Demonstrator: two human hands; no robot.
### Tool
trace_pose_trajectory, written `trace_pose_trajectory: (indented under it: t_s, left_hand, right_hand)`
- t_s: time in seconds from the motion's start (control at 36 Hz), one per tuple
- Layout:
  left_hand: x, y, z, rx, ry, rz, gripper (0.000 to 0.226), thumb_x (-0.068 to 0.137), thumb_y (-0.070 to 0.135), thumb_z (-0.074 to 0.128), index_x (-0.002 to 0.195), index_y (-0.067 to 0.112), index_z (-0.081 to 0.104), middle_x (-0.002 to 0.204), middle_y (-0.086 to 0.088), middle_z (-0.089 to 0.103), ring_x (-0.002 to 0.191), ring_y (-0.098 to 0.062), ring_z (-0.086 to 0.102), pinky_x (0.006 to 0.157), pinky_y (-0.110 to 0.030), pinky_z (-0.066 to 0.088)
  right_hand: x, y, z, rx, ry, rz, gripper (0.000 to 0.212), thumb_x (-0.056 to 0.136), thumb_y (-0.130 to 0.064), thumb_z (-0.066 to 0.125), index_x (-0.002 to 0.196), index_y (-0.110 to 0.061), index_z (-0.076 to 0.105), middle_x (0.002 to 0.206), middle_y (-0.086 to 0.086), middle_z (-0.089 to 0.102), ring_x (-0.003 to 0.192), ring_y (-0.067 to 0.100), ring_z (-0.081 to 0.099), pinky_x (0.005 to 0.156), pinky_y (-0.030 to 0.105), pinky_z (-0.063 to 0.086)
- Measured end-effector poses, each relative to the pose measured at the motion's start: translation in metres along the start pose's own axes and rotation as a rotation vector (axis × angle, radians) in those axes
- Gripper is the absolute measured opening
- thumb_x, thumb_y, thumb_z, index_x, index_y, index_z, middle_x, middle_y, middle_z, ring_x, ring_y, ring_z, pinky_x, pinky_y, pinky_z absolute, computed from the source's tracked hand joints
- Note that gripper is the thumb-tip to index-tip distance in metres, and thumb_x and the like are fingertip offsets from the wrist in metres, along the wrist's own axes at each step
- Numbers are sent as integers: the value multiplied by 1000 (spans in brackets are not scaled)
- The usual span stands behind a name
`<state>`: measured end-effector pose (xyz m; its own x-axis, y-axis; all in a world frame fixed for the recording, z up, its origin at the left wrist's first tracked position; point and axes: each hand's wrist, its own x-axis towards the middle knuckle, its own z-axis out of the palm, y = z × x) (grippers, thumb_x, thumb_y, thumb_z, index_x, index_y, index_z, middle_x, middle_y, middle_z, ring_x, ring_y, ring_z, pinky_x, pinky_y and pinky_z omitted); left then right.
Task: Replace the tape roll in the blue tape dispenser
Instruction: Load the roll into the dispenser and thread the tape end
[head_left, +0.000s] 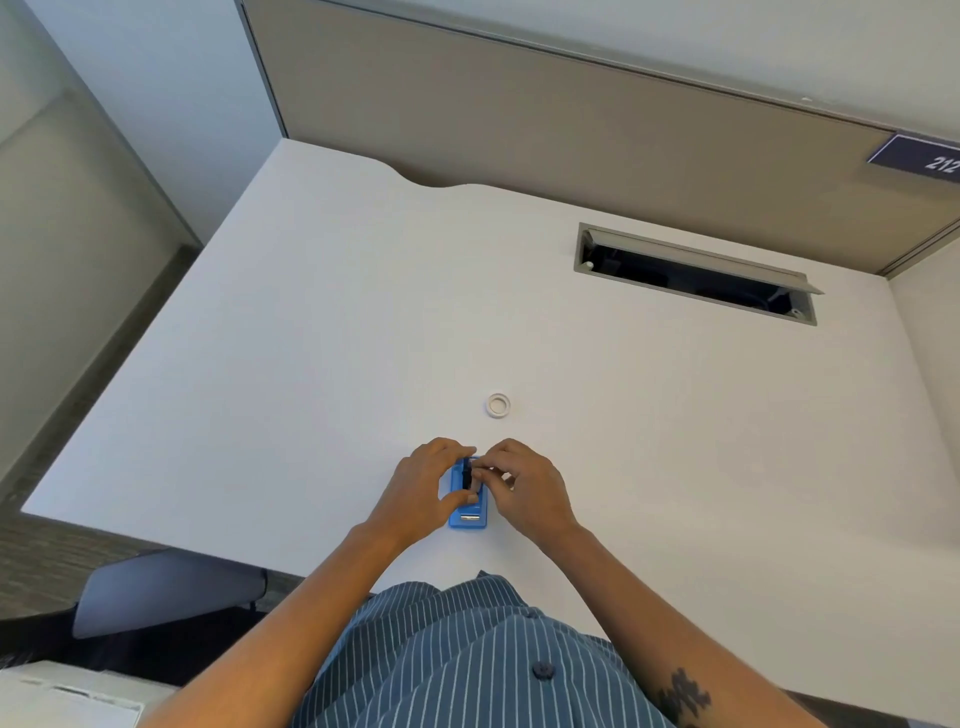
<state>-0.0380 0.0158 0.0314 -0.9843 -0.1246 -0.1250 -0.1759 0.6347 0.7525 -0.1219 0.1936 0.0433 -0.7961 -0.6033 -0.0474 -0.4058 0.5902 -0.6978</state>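
Dispenser (468, 512) first: it sits on the desk (311, 338) under both your hands, its blade end toward you. Your left hand (418, 491) curls round its left side, thumb laid across the blue body, so it is closed on the dispenser and bracing it. Your right hand (522, 486) is pinched at the dark hub (466, 475) in the well, fingertips together; what lies between them is too small to make out, so I cannot tell whether you grip the hub itself or a roll on it.

My guess is you are working the hub in or out of its slots. Keep the left hand pressing the base flat so nothing skids. Move the hub straight along its slots rather than twisting, and keep your fingers away from the blade (469, 517) at the near end.

As for looks, the dispenser is a small bright-blue plastic body, long and narrow, with a dark centre and a pale metal strip at the end nearest you. It seems light, so it will likely shift if you let go.

Beyond the dispenser, well apart from it, a white ring (498, 405) lies flat; whether it is a fresh roll or a spent core I cannot say.
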Motion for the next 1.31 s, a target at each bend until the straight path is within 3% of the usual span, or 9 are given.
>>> trace_pose_trajectory:
  t_s: [0.19,0.36,0.67,0.89,1.08,1.31]
  left_hand:
    - [0,2,1,-21,20,22,40,91,29,81,128,18,68,126,1,68,115,-20,64,105,-45,53]
    - [0,2,2,-21,26,28,38,90,30,81,125,18,70,124,-1,69,112,-20,65,103,-45,55]
    - [2,-1,4,2,27,38,38,91,28,80,126,20,70,128,2,68,116,-19,64,104,-45,53]
    - [2,-1,5,13,22,23,37,91,30,80,125,19,70,127,0,68,114,-21,65,104,-46,53]
    - [3,0,4,35,16,18,36,91,30,80,125,20,71,128,1,69,114,-21,65,105,-46,53]
    - [2,1,4,31,20,14,38,90,29,81,125,21,70,128,2,69,114,-20,65,105,-46,53]
  right_hand:
    - [1,-1,0,-20,4,-3,11,99,-11,71,103,-16,80,99,-5,71,80,18,67,70,43,60]
    - [0,0,-1,-11,-38,6,8,96,-19,77,104,-19,79,102,-7,70,81,12,68,73,43,62]
    - [0,-5,-2,-125,-1,-31,10,95,-19,77,102,-24,84,94,-10,74,73,5,59,64,24,49]
    - [3,-12,-3,-272,8,-125,11,100,-15,69,98,-18,80,90,-2,72,77,20,69,59,40,58]
    - [4,-12,1,-374,-38,-135,4,98,-8,70,99,-10,73,94,4,68,76,25,67,53,39,54]
    - [7,-11,3,-387,-135,-94,5,103,-11,62,107,-12,64,106,3,63,79,23,63,56,35,44]
